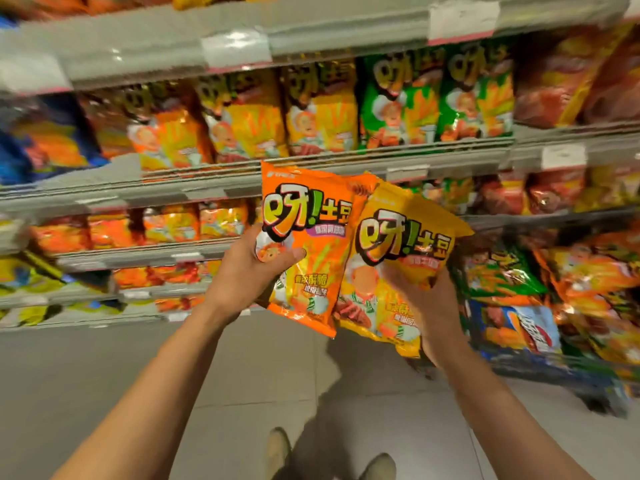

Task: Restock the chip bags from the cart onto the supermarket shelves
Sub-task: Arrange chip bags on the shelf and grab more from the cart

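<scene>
My left hand [252, 268] grips an orange chip bag [311, 237] by its left edge, held upright in front of the shelves. Beside it, my right hand [426, 299] holds a yellow chip bag [398, 258] from below; the yellow bag overlaps the orange one's right side. Both bags hover at mid-height before the grey shelf rail [242, 181]. The cart [554, 368] sits low at the right, piled with mixed chip bags [588, 278].
Grey shelves carry rows of orange, yellow and green chip bags [436, 98], with blue bags [41, 140] at the far left. White price tags [235, 46] hang on the rails. Grey tiled floor [242, 375] and my shoes [277, 448] lie below.
</scene>
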A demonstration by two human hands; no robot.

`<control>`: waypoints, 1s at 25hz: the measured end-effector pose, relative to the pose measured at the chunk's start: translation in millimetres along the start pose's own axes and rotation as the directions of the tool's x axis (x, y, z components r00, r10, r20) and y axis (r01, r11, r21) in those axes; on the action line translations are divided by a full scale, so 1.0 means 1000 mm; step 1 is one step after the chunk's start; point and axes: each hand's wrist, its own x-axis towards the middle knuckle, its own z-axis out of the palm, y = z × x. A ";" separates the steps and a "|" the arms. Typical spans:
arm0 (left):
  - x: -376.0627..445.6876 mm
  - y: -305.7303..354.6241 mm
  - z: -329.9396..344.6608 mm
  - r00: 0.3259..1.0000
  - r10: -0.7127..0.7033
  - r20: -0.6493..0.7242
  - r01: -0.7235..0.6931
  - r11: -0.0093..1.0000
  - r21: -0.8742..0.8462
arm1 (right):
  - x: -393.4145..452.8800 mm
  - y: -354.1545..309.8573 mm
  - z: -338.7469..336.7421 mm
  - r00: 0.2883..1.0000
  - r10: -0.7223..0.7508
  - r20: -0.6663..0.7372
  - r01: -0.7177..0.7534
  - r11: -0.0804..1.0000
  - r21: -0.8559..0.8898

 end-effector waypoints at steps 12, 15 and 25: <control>-0.050 -0.079 -0.239 0.981 -0.068 -0.180 0.048 0.992 -0.116 | -0.048 -0.019 0.249 0.985 -0.101 0.138 0.116 0.988 -0.106; -0.049 -0.097 -0.302 0.969 -0.071 -0.238 0.053 0.995 -0.083 | -0.059 -0.017 0.312 0.987 -0.069 0.143 0.083 0.992 -0.093; -0.005 -0.129 -0.385 0.903 -0.154 -0.400 0.077 0.976 -0.204 | -0.052 -0.042 0.382 0.981 -0.094 0.172 0.121 0.981 -0.152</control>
